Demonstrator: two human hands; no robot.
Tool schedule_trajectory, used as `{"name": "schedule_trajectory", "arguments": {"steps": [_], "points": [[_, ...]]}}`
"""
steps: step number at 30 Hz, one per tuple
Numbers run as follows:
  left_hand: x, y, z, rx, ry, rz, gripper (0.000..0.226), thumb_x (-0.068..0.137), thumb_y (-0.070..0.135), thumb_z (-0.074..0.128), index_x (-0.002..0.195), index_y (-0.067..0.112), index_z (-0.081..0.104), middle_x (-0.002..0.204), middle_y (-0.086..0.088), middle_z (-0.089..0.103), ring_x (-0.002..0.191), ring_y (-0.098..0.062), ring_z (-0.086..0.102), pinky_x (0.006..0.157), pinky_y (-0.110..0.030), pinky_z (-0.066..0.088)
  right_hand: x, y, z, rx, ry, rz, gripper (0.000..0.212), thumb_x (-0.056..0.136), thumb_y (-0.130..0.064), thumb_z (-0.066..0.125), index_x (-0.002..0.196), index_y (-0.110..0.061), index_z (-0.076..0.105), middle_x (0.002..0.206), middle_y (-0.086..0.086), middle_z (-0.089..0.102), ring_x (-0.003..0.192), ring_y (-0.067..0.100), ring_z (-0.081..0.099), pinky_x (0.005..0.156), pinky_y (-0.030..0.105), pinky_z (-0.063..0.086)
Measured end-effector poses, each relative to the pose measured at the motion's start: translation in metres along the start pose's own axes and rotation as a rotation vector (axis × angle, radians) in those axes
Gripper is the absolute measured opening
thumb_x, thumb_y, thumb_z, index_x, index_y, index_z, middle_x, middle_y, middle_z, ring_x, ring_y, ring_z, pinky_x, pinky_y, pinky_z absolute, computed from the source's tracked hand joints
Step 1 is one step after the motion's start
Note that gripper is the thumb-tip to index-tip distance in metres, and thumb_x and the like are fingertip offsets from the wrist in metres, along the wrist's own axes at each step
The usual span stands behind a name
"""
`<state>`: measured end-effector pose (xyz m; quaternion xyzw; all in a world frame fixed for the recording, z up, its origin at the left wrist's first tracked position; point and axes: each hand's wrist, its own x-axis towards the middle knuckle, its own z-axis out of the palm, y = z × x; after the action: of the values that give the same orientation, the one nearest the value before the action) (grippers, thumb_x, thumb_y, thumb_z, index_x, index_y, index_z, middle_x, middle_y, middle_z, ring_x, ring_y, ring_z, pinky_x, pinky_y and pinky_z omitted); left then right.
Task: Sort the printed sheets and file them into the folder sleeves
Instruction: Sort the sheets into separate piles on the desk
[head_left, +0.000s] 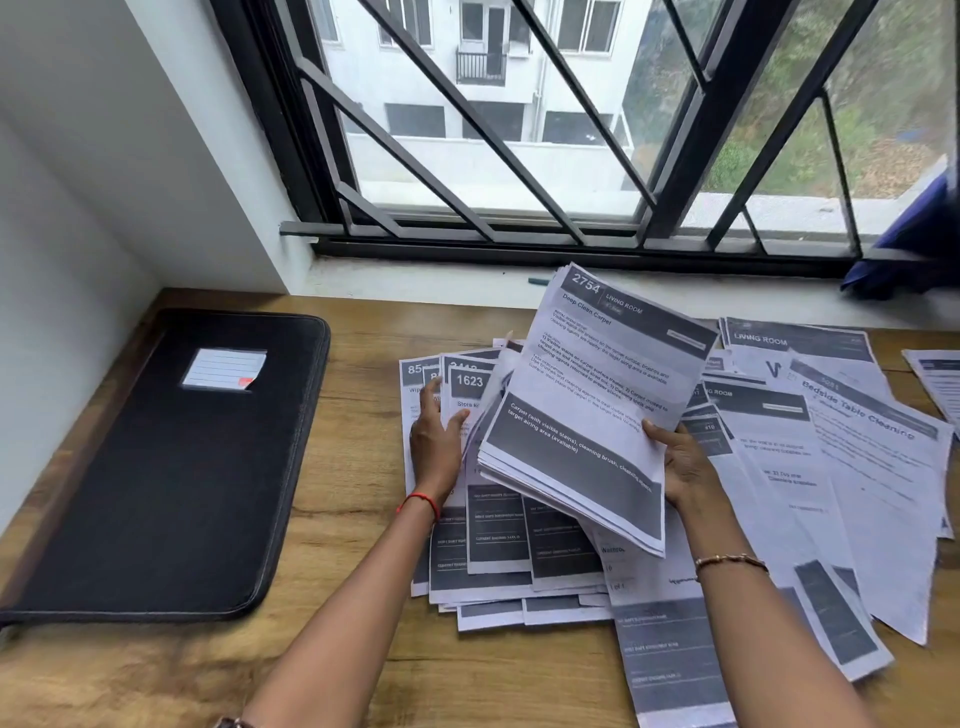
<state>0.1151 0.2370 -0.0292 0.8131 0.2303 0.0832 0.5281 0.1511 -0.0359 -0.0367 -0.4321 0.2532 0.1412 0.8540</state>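
We start with the desk (337, 649), one wooden top under the window, which carries everything. Near its left edge lies the one black folder (156, 467), shut flat. We judge it stiff enough to lift by an edge, and it must be opened before any sleeve can be reached. Toward the desk's right edge the loose spread (857, 467) of printed sheets lies overlapped and askew, and nearer the middle a fanned pile (493, 545) sits squarer. Both overlap too much for an exact count, though we make out well over a dozen sheets in all. We expect them to be light, limp and slippery on one another, so we would square a batch and pinch it at a short edge rather than drag a corner. One stack (576, 415), several sheets thick, is tilted up above the fanned pile. Our right hand (680, 462) grips its lower right edge, thumb on top. Our left hand (434, 441), fingers straight, rests on the fanned pile, apart from the right. Smallest is the one label pocket (223, 368) on the folder's cover.
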Motion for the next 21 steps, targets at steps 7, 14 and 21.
{"name": "schedule_trajectory", "arguments": {"steps": [7,14,21], "points": [[0.001,-0.003,0.007,0.220,0.157,-0.068,0.025,0.081,0.013,0.070,0.100,-0.003,0.066,0.116,-0.018,0.056,0.111,-0.034,0.045,0.086,-0.037,0.040,0.000,0.000,0.000,0.011,0.013,0.006,0.032,0.087,0.008,0.045,0.101,-0.016,0.061,0.081,0.003,0.074,0.071,0.023,0.071,0.059,0.043,0.058],[0.000,0.003,0.011,0.298,0.130,-0.097,0.030,0.080,0.010,0.070,0.105,-0.003,0.060,0.116,-0.021,0.057,0.110,-0.036,0.049,0.092,-0.040,0.036,0.000,-0.001,0.001,0.012,0.001,-0.001,0.033,0.087,0.008,0.044,0.100,-0.017,0.061,0.082,0.002,0.074,0.072,0.022,0.072,0.061,0.043,0.059],[-0.003,0.013,0.009,0.082,0.176,-0.173,0.071,0.071,-0.007,0.073,0.131,0.000,0.035,0.130,-0.024,0.034,0.099,-0.031,0.050,0.093,-0.042,0.043,0.000,-0.001,0.002,-0.016,0.003,-0.023,0.032,0.088,0.009,0.044,0.099,-0.016,0.061,0.080,0.000,0.074,0.071,0.019,0.071,0.060,0.039,0.059]]}}
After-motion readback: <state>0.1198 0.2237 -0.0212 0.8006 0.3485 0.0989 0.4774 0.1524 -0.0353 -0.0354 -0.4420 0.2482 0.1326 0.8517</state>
